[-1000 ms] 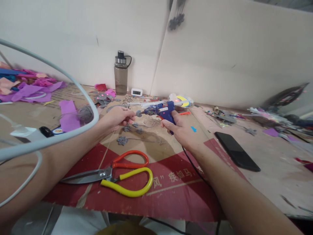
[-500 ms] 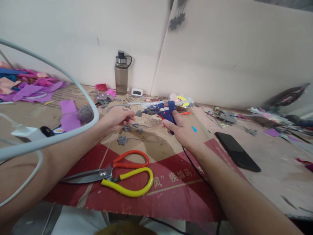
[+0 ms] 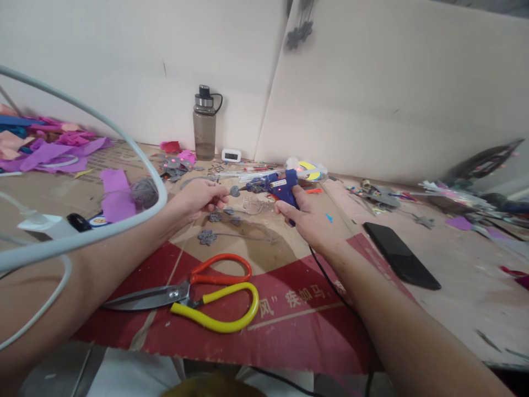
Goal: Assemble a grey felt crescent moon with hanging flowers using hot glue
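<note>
Between the fingertips of my left hand [image 3: 206,196] is a small grey felt-like piece [image 3: 235,191], held up over the table. My right hand [image 3: 301,212] is wrapped round a blue hot glue gun [image 3: 285,187]. The gun's nozzle points left and is at the grey piece; whether they touch I cannot tell. Below the hands lie a grey flower [image 3: 207,237] with a thin stem and several small grey pieces [image 3: 235,220]. Large scissors [image 3: 182,292] with one red and one yellow handle rest on the red cardboard [image 3: 301,331] nearer me.
A water bottle [image 3: 204,127] and a small digital clock [image 3: 231,156] stand by the wall. To the right lies a black phone [image 3: 400,256]. A white tube [image 3: 159,198] arcs across the left, near a yarn ball [image 3: 144,192] and purple scraps [image 3: 118,196].
The glue gun and my right hand have shifted very slightly to the right. My left hand holds the grey piece almost where it was.
</note>
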Tool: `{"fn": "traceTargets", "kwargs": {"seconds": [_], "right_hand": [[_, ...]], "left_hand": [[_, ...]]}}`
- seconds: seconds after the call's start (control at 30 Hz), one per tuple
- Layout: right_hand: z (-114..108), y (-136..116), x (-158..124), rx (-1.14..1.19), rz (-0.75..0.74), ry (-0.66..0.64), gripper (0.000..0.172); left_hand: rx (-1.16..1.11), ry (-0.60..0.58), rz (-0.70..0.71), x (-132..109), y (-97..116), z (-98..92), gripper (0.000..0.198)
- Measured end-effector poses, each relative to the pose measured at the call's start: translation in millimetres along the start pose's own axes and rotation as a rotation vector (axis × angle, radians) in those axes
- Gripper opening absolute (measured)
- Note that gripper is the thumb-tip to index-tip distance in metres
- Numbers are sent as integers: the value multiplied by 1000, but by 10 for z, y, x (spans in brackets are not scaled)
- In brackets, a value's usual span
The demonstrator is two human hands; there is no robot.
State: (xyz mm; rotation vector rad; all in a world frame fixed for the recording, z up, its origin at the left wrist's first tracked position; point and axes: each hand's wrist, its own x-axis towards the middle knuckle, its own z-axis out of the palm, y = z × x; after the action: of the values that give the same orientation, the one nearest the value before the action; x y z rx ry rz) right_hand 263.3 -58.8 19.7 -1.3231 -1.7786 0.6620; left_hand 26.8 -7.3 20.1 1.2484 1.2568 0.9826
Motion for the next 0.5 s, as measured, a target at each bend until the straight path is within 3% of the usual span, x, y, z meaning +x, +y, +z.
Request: {"fn": "traceTargets", "kwargs": {"seconds": [0.5], "right_hand": [[2,-19,-16,3,-11,-7,29]], "left_hand": [[-22,8,-1,1,-11,2,12]]}}
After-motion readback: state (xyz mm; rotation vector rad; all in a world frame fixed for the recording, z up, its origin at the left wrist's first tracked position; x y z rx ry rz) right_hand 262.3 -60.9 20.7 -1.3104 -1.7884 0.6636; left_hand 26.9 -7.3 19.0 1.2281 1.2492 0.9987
